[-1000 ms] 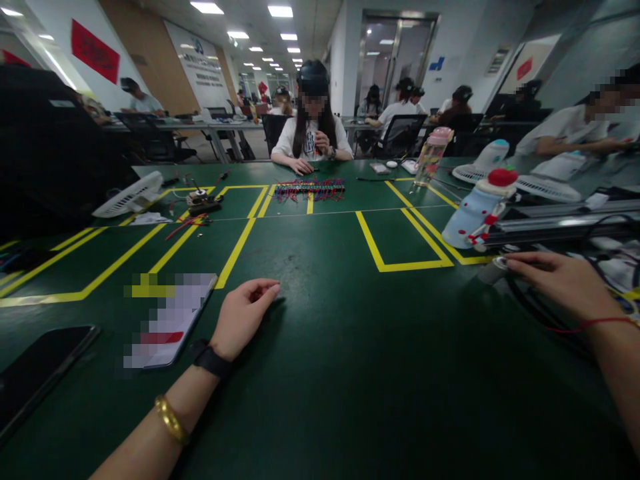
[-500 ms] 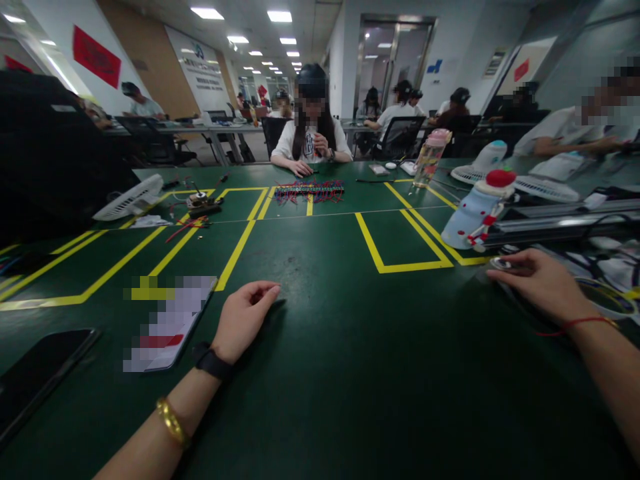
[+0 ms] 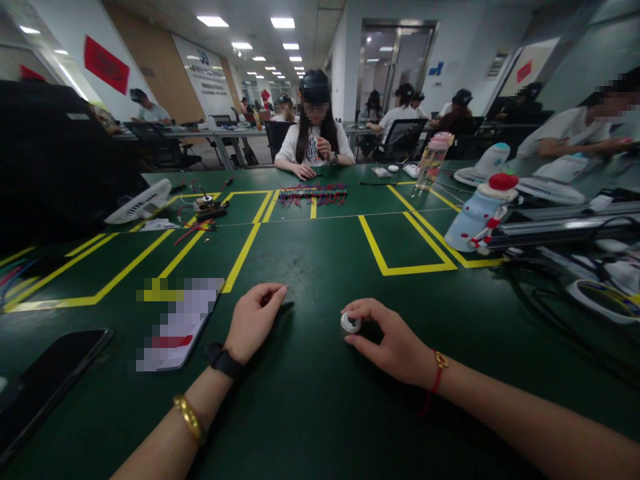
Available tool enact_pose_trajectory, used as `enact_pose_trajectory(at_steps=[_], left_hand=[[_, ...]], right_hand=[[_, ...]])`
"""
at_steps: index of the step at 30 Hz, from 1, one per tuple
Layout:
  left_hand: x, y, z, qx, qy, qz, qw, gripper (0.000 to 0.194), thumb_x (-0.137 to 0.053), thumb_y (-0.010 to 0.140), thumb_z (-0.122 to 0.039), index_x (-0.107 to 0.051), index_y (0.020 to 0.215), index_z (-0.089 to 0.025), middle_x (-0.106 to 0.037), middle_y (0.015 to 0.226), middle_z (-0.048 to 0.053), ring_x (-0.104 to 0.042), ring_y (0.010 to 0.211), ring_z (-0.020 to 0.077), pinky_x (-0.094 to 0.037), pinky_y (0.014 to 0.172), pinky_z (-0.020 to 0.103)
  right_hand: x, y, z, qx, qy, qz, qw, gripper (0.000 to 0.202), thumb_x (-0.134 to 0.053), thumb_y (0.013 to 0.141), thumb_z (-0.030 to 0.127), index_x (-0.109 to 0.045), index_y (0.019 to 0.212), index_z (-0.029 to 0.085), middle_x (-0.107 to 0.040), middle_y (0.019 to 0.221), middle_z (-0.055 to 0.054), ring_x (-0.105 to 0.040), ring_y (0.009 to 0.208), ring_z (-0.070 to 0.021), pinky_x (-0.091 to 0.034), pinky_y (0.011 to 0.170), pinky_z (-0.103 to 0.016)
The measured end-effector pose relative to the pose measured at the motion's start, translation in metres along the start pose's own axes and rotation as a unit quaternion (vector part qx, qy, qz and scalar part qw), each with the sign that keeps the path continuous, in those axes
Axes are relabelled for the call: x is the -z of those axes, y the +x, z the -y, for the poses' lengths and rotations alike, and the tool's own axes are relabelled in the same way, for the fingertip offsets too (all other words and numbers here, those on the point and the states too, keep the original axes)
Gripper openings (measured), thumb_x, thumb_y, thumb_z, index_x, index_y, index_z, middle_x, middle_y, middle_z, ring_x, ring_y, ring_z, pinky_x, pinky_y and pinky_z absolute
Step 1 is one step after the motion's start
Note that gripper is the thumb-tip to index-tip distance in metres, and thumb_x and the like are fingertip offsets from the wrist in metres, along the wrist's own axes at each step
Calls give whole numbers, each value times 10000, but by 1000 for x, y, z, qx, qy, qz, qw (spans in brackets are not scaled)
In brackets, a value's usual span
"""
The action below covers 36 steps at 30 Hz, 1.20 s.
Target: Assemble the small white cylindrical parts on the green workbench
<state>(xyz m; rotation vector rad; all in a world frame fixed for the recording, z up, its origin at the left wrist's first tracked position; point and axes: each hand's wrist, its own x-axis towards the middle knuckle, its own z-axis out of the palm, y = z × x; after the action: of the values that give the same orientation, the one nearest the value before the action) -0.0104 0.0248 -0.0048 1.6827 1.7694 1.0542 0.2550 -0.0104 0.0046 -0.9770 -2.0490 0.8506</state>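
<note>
My right hand (image 3: 395,340) grips a small round white piece (image 3: 351,323) with dark spots on its face, between thumb and fingers, over the middle of the green table (image 3: 310,413). My left hand (image 3: 256,315) rests to the left of it, fingers curled in and thumb pressed to the index finger. What lies in that pinch, if anything, is hidden. A phone with a lit screen (image 3: 185,327) lies just left of my left hand, and a dark phone (image 3: 55,363) is farther left.
Yellow tape (image 3: 420,269) marks boxes on the table. Bundled red and blue wires (image 3: 314,194) lie ahead, before a seated person (image 3: 315,140). A blue bottle (image 3: 473,217), black cables (image 3: 540,300) and metal rails stand right. A white fan (image 3: 143,201) and loose wires (image 3: 193,232) are left.
My right hand has come from the cluttered right side to the table's middle, carrying the round white piece. My left hand keeps its curled pose; the view has shifted slightly.
</note>
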Motion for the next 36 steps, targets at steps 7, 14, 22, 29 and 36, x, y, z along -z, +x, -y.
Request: enact_pose_trajectory(at_steps=[7,14,22,29,36], left_hand=[[-23,-28,-51,-152,-39,107,982,249,-565,844,-397,-705,1033,-316,-588,1110,50,-527,1063,222,-405,956,410],[-32,-33,-67,-142,-74,118,980,169,-608,821,-389,-743,889,-313,-592,1009,43,-541,986,214,-430,896,390],[-34,-34,-41,-143,64,148,976,154,-633,797,-421,-743,860,-333,-597,899,21,-532,885,209,-402,777,357],[-46,-36,-44,-146,94,163,971,177,-641,790,-419,-733,924,-351,-616,889,15,-540,871,212,-392,746,349],[-3,-21,-24,-48,4,96,994,343,-535,845,-471,-672,1083,-267,-615,984,27,-567,825,177,-429,741,308]], right_hand=[[-8,-2,-11,-70,72,-7,995,554,-684,735,227,-375,1195,241,-558,1117,-45,-571,1017,-149,-475,917,-341],[-4,1,-4,-69,27,-8,997,428,-647,753,220,-466,1141,234,-577,1071,-42,-583,920,-142,-498,820,-319],[3,-1,-9,-68,11,-22,997,373,-638,746,211,-511,1097,220,-599,1031,-34,-587,919,-143,-494,836,-320],[2,2,-7,-65,12,-8,998,373,-661,735,242,-525,1081,212,-610,1024,-32,-598,905,-134,-504,823,-301],[90,3,-55,-156,-115,-221,956,428,-684,689,368,-529,1039,177,-634,971,-74,-620,829,-182,-513,766,-348]])
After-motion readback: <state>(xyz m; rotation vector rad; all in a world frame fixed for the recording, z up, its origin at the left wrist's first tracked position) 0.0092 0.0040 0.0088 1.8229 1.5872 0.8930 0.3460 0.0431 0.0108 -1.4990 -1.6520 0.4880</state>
